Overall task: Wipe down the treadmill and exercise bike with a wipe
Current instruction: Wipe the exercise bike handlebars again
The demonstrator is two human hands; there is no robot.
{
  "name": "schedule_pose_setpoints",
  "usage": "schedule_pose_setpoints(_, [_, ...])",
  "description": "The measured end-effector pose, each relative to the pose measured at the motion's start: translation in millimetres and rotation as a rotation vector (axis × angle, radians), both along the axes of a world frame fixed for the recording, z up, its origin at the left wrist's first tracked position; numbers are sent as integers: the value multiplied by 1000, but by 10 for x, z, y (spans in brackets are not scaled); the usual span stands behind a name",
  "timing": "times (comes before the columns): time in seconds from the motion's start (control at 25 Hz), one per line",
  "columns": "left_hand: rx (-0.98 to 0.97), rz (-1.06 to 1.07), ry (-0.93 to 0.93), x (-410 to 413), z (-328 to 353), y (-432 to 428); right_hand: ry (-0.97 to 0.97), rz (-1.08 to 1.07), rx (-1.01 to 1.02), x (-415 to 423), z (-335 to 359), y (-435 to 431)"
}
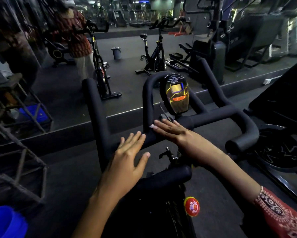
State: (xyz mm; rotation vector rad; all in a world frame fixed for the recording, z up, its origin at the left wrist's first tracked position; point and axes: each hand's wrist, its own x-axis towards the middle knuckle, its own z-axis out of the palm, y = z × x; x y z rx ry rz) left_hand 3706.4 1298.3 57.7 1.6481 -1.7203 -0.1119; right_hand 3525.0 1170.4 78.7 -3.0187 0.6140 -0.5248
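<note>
- Your exercise bike (244,134) fills the middle of the frame. Its crossbar (213,116) runs from lower left up to the right, and the padded horns point up-frame toward the mirror (62,86).
- The console (177,93) stands upright in the centre loop, its long axis vertical. It has a lit blue-edged screen, an orange patch below it and an emblem on top, with no readable words.
- The red round knob (192,206) at lower centre carries pale lettering that is too blurred to read.
- Your right hand (171,133) lies flat with its fingers straight, pressed on the bar at the foot of the centre loop.
- Only a small white scrap of the wipe (151,126) shows, at that hand's fingertips against the black padding.
- Your left hand (127,157) is released, with its fingers straight and spread and its tips at the crossbar, just left of the right hand. It holds nothing.
- A red patterned sleeve (281,215) is at lower right.
- A blue bucket (2,222) sits in the lower left corner.
</note>
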Motion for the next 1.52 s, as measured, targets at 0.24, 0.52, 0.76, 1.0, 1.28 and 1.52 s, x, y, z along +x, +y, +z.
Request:
schedule_pose_setpoints(0.24, [-19,-106,84,-805,110,-391,-406,-257,19,-814,195,9])
schedule_pose_setpoints(0.52, [-11,-250,43,-1624,142,-764,-413,-367,-264,-1345,-362,23])
schedule_pose_setpoints(0.76, [-31,-234,133,-1970,120,-886,-734,-439,183,-1844,-467,-657])
schedule_pose_setpoints(1.0, [-60,-170,170,-2113,134,-973,-680,-264,122,-1671,-648,-296])
schedule_pose_setpoints(1.28, [-60,-102,164,-2165,131,-951,-843,-387,244,-1887,-679,-718])
schedule_pose_setpoints(1.52, [-36,-147,155,-2141,177,-1008,-654,-203,86,-1870,-616,-622])
